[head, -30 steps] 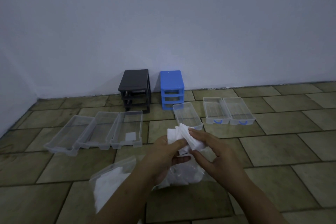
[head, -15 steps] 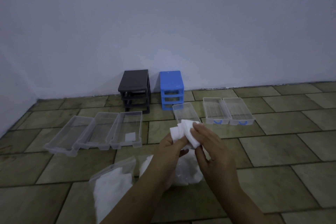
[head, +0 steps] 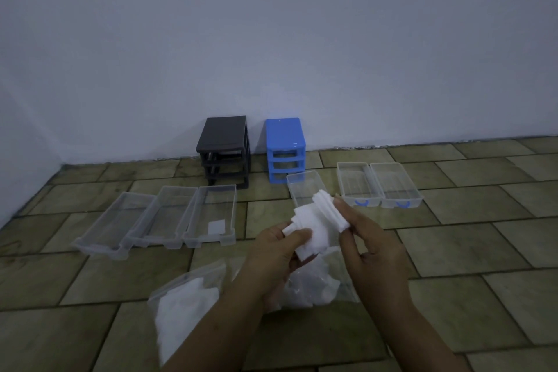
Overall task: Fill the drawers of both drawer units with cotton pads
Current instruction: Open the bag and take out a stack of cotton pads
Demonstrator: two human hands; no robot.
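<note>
One stack of cotton pads [head: 317,222] is pinched between left hand [head: 279,254] and right hand [head: 370,248] above two bags of pads [head: 187,308]; six clear drawers [head: 211,214] lie out on the floor, one holding a single pad [head: 216,226]; two drawer units [head: 225,148], black and blue, stand at the wall.

Black drawer unit [head: 224,151], blue drawer unit [head: 285,151], white cotton pads [head: 317,222], clear drawers [head: 211,214].
</note>
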